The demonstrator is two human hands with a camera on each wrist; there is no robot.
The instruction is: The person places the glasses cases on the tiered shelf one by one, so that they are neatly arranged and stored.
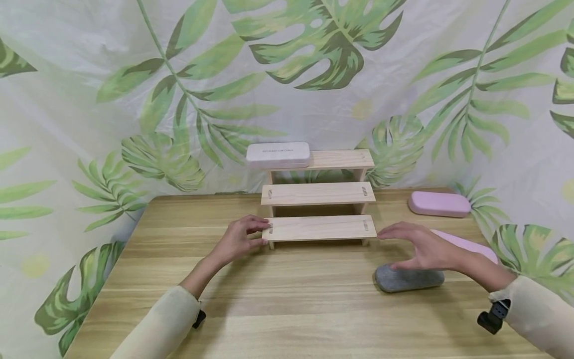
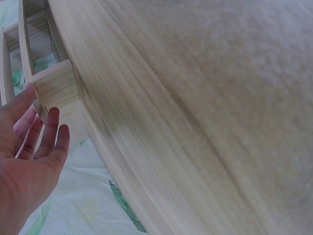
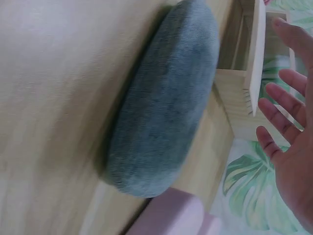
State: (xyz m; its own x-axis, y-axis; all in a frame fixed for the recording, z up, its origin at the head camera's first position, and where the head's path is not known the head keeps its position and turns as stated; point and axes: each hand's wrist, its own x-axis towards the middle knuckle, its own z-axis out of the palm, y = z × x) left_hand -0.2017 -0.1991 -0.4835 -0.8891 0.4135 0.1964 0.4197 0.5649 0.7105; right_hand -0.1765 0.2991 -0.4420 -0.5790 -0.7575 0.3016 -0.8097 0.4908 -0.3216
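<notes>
Two hands are reaching forward for me: the left hand (image 1: 237,239), loosely spread, is seemingly touching the left end of the three-tier wooden shelf (image 1: 318,193); the right hand (image 1: 426,247), wide and holding nothing, is hovering just beside its right end. I'm judging the left nearer. The shelf is standing on the bench (image 1: 291,309) between them, its long axis running left to right, its steps facing me and climbing towards the leafy cloth (image 1: 309,60).

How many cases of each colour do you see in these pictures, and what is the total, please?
White case: 1
Pink cases: 2
Grey case: 1
Total: 4
</notes>
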